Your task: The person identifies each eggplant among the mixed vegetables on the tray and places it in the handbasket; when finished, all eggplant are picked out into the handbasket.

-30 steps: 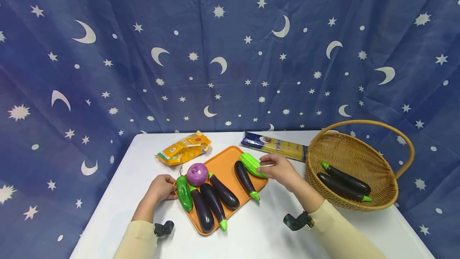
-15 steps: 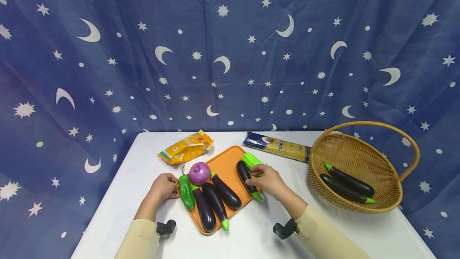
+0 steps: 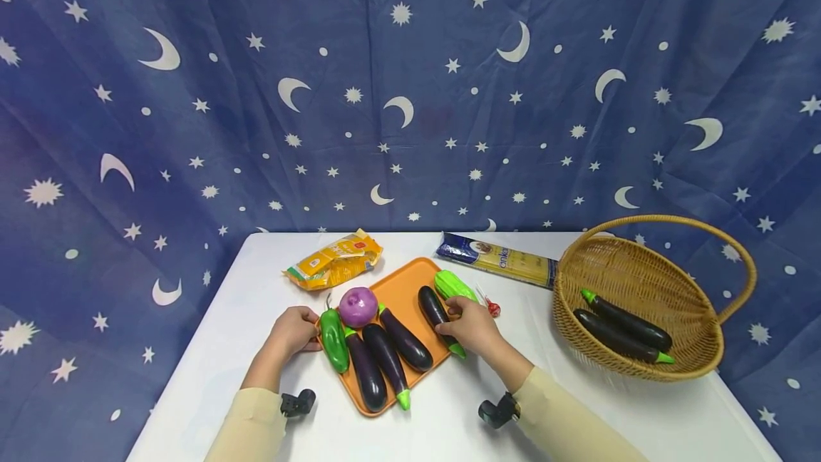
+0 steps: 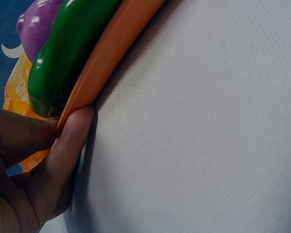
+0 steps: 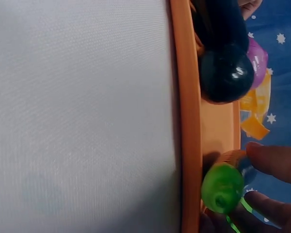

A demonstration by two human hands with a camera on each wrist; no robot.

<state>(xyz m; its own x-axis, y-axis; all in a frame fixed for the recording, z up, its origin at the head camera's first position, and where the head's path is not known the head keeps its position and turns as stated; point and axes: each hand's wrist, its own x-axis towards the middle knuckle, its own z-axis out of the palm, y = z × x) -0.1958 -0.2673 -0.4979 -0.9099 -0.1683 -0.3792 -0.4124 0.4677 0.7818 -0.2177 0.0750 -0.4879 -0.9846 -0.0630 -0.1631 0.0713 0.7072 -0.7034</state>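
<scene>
From far, I see the left grip (image 3: 292, 330) which pinches the left rim of the orange tray (image 3: 402, 284), and the right grip (image 3: 476, 326) holds one dark eggplant (image 3: 431, 303) in this tray's right part.

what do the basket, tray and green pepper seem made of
Basket: probably wicker or rattan, fairly matte, with strands visibly woven.
Tray: likely plastic, satin, smooth and evenly coloured.
Green pepper: glossy, sharp highlights suggest plastic, though possibly real.

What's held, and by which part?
The orange tray, by its rim, in the left grip. The right grip spans an eggplant near its cap; hold unclear.
</scene>
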